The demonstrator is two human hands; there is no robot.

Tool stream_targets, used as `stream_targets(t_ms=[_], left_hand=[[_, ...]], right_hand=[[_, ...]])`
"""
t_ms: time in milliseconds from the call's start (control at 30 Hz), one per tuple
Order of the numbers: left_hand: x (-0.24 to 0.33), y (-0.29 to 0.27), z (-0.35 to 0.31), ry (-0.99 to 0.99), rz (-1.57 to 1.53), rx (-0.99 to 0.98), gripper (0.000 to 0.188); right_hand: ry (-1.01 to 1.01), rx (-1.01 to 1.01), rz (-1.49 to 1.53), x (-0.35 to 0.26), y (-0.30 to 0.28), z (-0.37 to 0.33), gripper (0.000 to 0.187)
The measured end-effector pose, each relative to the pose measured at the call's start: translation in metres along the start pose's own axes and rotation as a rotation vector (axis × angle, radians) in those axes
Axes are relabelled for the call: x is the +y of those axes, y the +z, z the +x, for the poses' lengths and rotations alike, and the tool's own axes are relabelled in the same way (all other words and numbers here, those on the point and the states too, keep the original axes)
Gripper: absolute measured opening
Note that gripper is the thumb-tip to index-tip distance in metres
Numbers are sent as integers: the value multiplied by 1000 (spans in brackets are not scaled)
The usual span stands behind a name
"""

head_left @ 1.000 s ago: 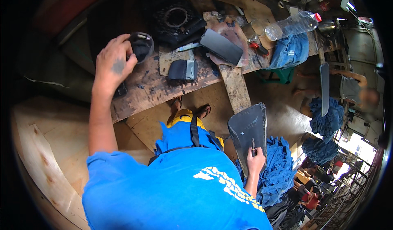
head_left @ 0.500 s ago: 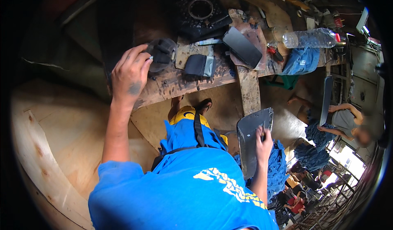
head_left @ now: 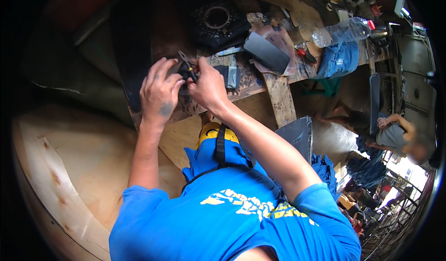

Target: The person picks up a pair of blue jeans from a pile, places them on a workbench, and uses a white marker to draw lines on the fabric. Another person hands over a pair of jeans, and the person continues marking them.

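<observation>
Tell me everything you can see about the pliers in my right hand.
The pliers are small, with a metallic-looking head and dark handles with a touch of yellow. The right hand grips them by the handles, partly hiding these. The head pokes out of the grip, pointing away from the body and slightly left, over the workbench. The left hand is close by; whether it touches them is unclear.

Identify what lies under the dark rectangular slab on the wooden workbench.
A stained reddish-brown sheet shows past the edges of the slab, on the wooden workbench. Whatever is directly beneath the slab is covered and cannot be seen.
</observation>
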State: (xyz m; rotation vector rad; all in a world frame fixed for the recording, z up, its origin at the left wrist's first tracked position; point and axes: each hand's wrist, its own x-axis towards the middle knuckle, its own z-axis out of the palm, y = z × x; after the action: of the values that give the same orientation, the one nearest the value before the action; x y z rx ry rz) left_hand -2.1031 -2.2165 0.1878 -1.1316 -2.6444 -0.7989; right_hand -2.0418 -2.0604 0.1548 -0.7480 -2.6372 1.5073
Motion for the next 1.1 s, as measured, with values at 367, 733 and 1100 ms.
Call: stream_targets(t_ms=[367, 733, 1100], left_hand=[[-4, -39, 8, -538, -1480, 310, 16], [81, -25, 8, -637, -2231, -304, 45], [167, -18, 33, -224, -1509, -440, 25]], right_hand=[[3, 73, 89, -14, 9, 27, 38], [154, 48, 210, 20, -135, -101, 41], [38, 231, 140, -6, -186, -215, 33]])
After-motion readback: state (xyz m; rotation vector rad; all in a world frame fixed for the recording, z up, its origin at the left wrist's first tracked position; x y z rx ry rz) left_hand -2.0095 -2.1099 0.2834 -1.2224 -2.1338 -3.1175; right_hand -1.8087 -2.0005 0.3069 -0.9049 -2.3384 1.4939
